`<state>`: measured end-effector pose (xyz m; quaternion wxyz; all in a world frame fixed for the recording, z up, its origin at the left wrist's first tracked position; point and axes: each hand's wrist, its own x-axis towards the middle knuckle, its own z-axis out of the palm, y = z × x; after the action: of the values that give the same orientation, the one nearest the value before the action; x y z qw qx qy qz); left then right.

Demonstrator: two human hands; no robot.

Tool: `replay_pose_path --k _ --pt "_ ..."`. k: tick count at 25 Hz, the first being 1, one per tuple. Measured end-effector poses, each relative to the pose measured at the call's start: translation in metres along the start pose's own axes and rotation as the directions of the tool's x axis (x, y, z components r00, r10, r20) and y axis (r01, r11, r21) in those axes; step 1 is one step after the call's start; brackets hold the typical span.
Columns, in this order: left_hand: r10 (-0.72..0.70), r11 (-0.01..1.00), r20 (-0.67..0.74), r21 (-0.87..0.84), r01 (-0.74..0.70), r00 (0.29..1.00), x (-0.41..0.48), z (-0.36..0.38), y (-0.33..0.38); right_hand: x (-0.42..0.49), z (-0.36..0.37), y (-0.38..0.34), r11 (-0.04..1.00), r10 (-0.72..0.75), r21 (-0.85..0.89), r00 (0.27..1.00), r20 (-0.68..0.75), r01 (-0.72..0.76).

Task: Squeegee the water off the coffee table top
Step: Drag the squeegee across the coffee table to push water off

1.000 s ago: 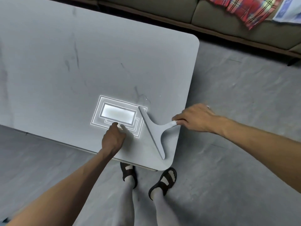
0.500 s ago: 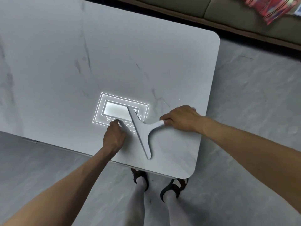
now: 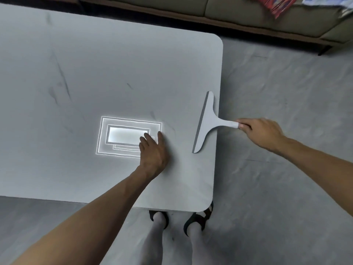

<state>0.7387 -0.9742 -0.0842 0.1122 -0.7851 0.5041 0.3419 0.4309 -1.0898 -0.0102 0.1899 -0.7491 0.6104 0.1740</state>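
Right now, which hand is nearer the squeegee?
Right. The right hand grips the squeegee handle, past the table edge; the left hand rests on the table, left of the blade, apart.

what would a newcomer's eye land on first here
The bright nested-rectangle light reflection glowing on the grey coffee table top, with the left hand resting on its lower right corner. Next, the pale squeegee at the table's right edge, its handle gripped by the right hand out over the floor.

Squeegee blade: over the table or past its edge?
Over the table: squeegee blade lies inside the right edge; only its handle overhangs.
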Motion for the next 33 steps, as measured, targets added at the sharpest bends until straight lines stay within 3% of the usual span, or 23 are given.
replay_pose_path --k 2,4,7,10,12,14,16,19,21,24,28,30,32,33 --pt "-0.056 0.991 0.039 -0.119 0.061 0.998 0.001 -0.004 0.016 -0.022 0.003 0.026 0.996 0.085 0.018 0.995 -0.057 -0.084" --pt "-0.091 0.991 0.135 -0.084 0.103 0.987 0.012 -0.013 0.023 -0.041 -0.003 0.044 0.99 0.141 0.007 0.984 -0.11 -0.141" --pt "0.032 0.998 0.169 0.048 -0.04 0.985 0.023 -0.035 0.02 -0.035 -0.026 0.048 0.992 0.127 0.031 0.978 -0.165 -0.123" --pt "0.123 0.989 0.021 0.084 -0.124 0.992 0.013 -0.049 0.01 0.02 -0.052 0.01 0.943 0.181 0.305 0.976 -0.121 -0.137" --pt "0.182 0.977 -0.102 0.133 -0.168 0.978 0.005 -0.043 0.002 0.071 -0.065 -0.036 0.808 0.291 0.553 0.954 -0.074 -0.204" --pt "0.159 0.975 -0.052 0.168 -0.148 0.986 0.005 -0.031 -0.01 0.112 -0.073 -0.084 0.663 0.372 0.707 0.928 -0.027 -0.245" --pt "0.09 0.986 0.024 0.141 -0.093 0.996 0.01 -0.021 -0.018 0.136 -0.069 -0.123 0.717 0.335 0.657 0.942 -0.03 -0.235" --pt "0.033 0.985 0.1 0.164 -0.049 0.994 0.019 -0.022 -0.02 0.13 -0.05 -0.158 0.89 0.24 0.396 0.971 0.021 -0.228" --pt "0.032 0.989 0.127 0.142 -0.05 0.991 0.021 -0.025 -0.019 0.104 -0.038 -0.163 0.905 0.227 0.369 0.974 -0.002 -0.211" --pt "-0.02 0.992 0.162 0.13 -0.001 0.987 0.027 -0.024 -0.018 0.043 -0.016 -0.131 0.864 0.151 0.494 0.986 -0.065 -0.1" --pt "-0.089 0.996 0.101 0.014 0.088 0.991 0.017 -0.03 -0.008 -0.034 0.012 -0.047 0.976 -0.025 0.216 0.999 -0.032 0.031" --pt "-0.031 0.998 0.103 0.063 0.025 0.994 0.007 -0.032 -0.006 -0.06 0.015 -0.007 0.996 -0.036 0.079 0.999 -0.019 0.038" --pt "-0.11 0.994 0.075 -0.005 0.11 0.991 0.006 -0.036 -0.004 -0.077 0.009 0.024 1.0 -0.006 -0.022 1.0 -0.029 0.005" --pt "-0.082 0.996 0.04 -0.032 0.084 0.996 0.005 -0.037 -0.005 -0.082 0.003 0.034 0.998 0.019 -0.065 0.999 -0.038 -0.022"
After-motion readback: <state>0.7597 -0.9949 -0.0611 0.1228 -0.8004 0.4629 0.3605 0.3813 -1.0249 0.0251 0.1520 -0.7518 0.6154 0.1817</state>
